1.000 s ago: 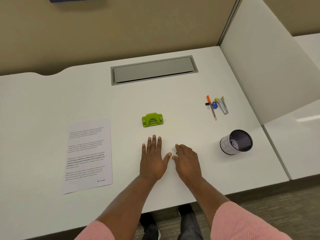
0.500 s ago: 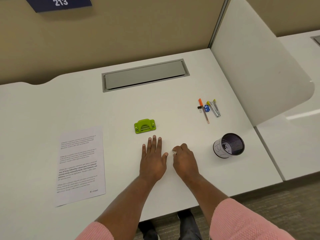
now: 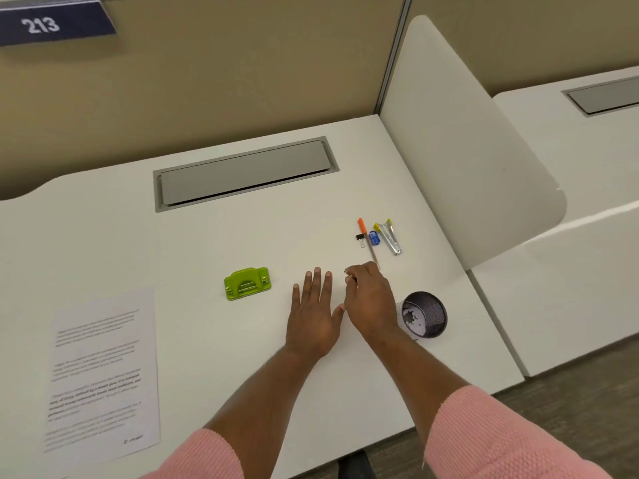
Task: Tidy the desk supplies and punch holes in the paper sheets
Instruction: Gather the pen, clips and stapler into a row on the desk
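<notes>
Hands sit mid-counter: the left hand (image 3: 316, 316) lies flat, fingers straight, while the right hand (image 3: 371, 302) pinches what looks like a small metal clip (image 3: 349, 274) at its fingertips, near the mesh cup (image 3: 427, 318). So slight a pinch could let the clip slip and skitter across the smooth white counter (image 3: 207, 243), or miss the cup's rim. The green hole punch (image 3: 247, 283) and printed sheet (image 3: 103, 371) lie to the left. A white divider (image 3: 466, 150) and tan partition wall (image 3: 242, 81) enclose the cubicle; a sign (image 3: 52, 24) reads 213.

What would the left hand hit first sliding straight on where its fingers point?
Bare desk lies ahead of the left hand; first probably the right end of the grey cable hatch. The green hole punch sits off to its left.
</notes>
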### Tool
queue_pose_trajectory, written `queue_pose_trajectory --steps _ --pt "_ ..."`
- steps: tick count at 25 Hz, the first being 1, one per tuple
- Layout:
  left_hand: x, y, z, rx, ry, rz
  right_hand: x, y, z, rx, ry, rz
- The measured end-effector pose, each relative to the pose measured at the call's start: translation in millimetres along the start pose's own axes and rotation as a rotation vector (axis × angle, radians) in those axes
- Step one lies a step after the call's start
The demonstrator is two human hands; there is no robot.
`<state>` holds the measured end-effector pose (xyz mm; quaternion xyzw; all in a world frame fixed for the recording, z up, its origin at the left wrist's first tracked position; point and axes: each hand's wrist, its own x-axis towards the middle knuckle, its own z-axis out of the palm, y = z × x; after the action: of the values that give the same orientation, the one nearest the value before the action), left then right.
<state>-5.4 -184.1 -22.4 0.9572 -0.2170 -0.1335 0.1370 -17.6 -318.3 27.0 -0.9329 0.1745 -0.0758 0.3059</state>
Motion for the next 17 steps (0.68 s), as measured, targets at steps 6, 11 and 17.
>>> queue_pose_trajectory --steps 6,11,17 --pt "49 24 18 -0.004 -0.037 0.005 62 21 -22 -0.085 0.096 -0.016" --pt "74 35 31 0.074 -0.041 -0.009 99 50 -33 -0.218 0.082 0.046" --pt "74 36 38 0.086 0.01 -0.008 129 90 -43 -0.139 0.003 0.261"
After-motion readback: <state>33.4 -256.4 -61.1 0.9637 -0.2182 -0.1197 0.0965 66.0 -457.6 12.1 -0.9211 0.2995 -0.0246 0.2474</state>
